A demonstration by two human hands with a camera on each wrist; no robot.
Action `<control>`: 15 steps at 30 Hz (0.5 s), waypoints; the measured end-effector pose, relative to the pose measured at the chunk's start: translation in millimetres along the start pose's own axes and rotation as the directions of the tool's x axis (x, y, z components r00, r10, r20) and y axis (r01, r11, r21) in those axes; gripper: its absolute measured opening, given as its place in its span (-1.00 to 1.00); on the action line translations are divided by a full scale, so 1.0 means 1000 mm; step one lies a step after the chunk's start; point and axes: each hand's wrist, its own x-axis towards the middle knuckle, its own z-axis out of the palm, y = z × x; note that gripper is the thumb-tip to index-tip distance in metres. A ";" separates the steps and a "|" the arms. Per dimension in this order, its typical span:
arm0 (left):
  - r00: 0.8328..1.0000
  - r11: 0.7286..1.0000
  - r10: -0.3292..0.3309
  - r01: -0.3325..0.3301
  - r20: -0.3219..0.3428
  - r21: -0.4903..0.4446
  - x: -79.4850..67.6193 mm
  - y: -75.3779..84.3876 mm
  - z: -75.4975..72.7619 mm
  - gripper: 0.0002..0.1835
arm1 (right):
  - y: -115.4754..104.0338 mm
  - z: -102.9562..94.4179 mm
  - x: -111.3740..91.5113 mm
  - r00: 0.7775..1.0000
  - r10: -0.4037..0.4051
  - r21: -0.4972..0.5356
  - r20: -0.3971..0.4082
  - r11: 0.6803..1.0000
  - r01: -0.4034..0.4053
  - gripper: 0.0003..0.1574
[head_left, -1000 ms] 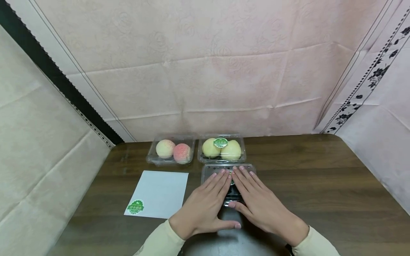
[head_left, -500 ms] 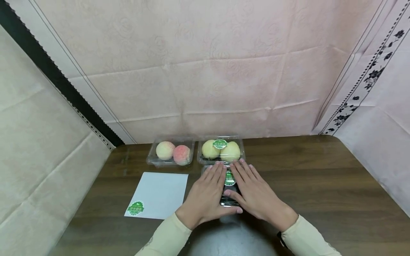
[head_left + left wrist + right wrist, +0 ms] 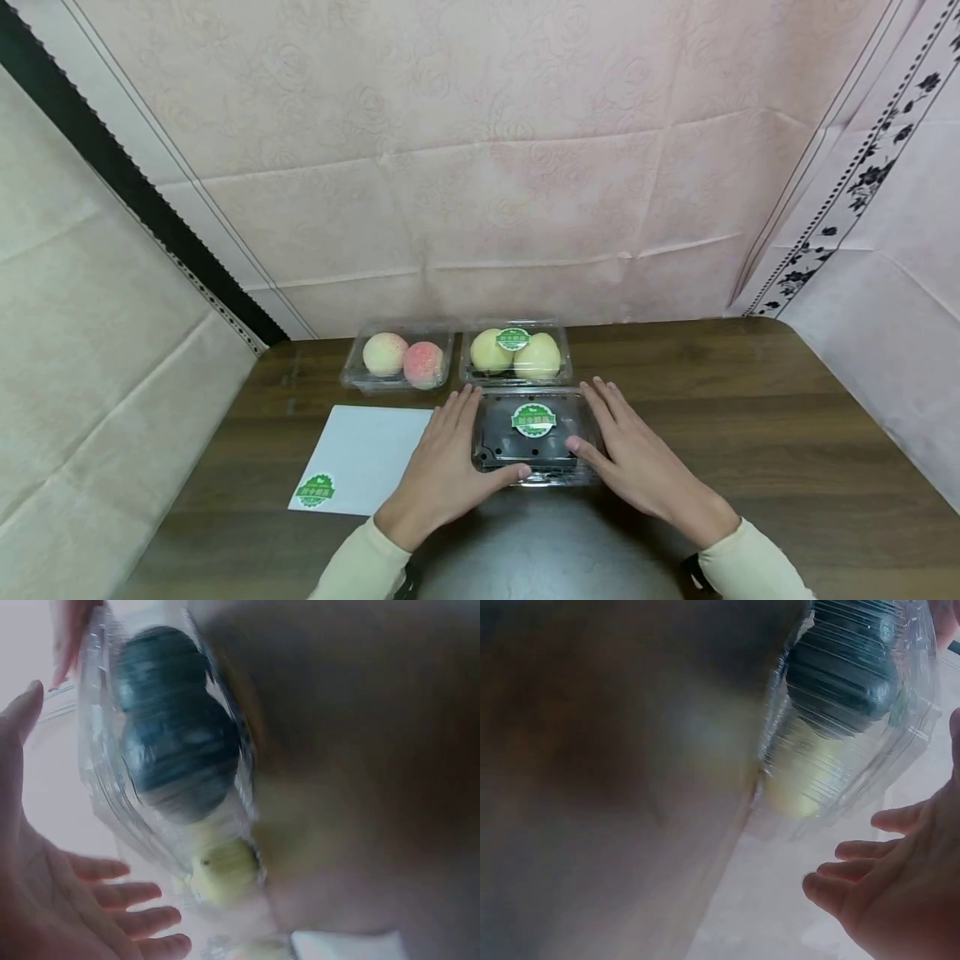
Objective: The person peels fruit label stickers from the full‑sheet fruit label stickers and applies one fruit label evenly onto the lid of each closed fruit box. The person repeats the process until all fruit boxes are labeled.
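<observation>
A clear plastic clamshell box (image 3: 495, 454) with a round green sticker (image 3: 534, 420) on its lid lies between my two hands. Inside it are dark round fruits (image 3: 180, 750), blurred in the left wrist view, their kind unclear. My left hand (image 3: 442, 471) is spread along the box's left side, thumb near its front edge. On the right side, my right hand (image 3: 641, 462) has straight fingers, and its thumb reaches over the lid's right part. Both wrist views show the palms facing the box with a gap between fingers and plastic.
Behind stand two more clear boxes, one with a pale and a pink peach (image 3: 423, 365), one with yellow-green round fruits (image 3: 537, 357) and a green sticker. A white sheet (image 3: 375, 454) bearing one green sticker (image 3: 315, 490) lies left on the wooden table (image 3: 735, 433).
My hands have lifted off the lid and moved apart to either side, uncovering the box and its sticker. The other boxes and the sheet stay in place.
</observation>
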 end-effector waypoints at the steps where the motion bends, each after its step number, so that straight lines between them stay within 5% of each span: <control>1: 1.000 0.998 -0.027 0.027 -0.008 -0.060 -0.002 0.000 0.000 0.36 | 0.001 0.000 -0.002 1.000 0.011 0.034 0.003 0.999 -0.011 0.04; 8: 0.986 0.890 -0.166 0.141 -0.021 -0.433 -0.010 0.003 0.008 0.36 | 0.002 0.007 -0.009 0.998 0.056 0.262 -0.032 0.964 -0.046 0.02; 15: 0.974 0.816 -0.228 0.186 -0.010 -0.547 -0.010 0.005 0.018 0.42 | -0.002 0.007 -0.012 0.986 0.167 0.545 0.017 0.825 -0.149 0.06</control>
